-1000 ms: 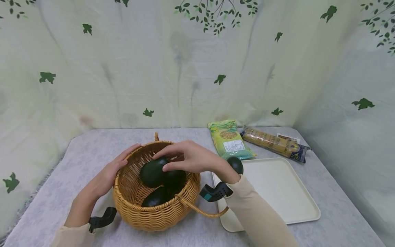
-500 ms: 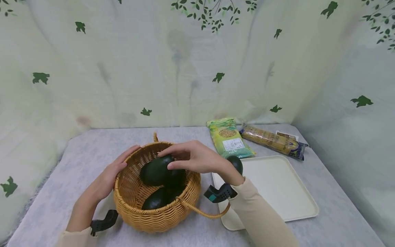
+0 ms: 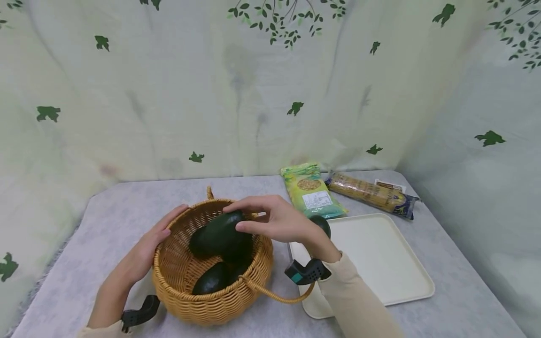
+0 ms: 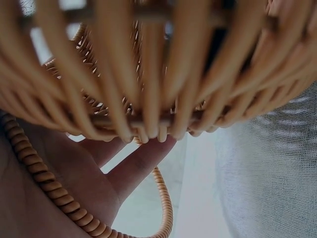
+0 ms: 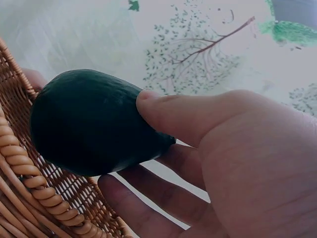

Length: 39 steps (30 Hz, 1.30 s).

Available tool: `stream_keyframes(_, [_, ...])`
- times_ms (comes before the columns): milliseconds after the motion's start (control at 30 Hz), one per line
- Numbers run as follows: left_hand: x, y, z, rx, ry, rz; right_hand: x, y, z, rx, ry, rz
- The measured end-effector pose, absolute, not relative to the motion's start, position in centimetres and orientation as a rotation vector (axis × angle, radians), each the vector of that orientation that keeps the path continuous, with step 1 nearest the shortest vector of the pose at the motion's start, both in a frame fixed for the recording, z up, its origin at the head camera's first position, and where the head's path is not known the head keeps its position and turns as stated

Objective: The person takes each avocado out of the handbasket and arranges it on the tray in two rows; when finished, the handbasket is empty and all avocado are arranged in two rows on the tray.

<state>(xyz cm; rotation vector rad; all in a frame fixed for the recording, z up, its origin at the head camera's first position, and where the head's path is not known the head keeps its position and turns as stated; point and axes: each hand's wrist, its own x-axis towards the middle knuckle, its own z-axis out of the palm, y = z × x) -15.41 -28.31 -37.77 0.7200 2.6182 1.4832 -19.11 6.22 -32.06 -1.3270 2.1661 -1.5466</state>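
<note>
A person's right hand (image 3: 274, 218) pinches a dark green avocado (image 3: 221, 234) between thumb and fingers at the mouth of a wicker basket (image 3: 207, 307), above other dark avocados (image 3: 211, 278) inside. The left hand (image 3: 150, 244) rests against the basket's rim, fingers extended and thumb apart. The basket stands on a table (image 3: 460, 286) covered in mottled gray cloth, one handle (image 3: 287, 299) reaching over the edge of a cream tray (image 3: 376, 263). Another dark avocado (image 3: 322, 224), partly hidden by the right wrist, shows at the tray's far left corner. Behind hangs a pale curtain (image 3: 169, 126) printed with leafy branches and green bird shapes. Toward the back lie a green-and-yellow bag (image 3: 302, 183) with a white label and a long, clear-wrapped package (image 3: 367, 191) with dark blue ends; their print is too small to read.
</note>
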Motion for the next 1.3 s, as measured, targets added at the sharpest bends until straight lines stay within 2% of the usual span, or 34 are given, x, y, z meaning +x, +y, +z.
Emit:
stream_keyframes(800, [-15.2, -28.3, -37.8, 0.703, 2.623, 1.489, -17.7, 8.1, -32.2, -1.184, 2.093, -1.788])
stream_keyframes(1300, [-15.1, -28.3, -38.1, 0.725, 2.596, 1.546, -16.3, 10.6, -32.4, -1.252, 2.097, -1.934])
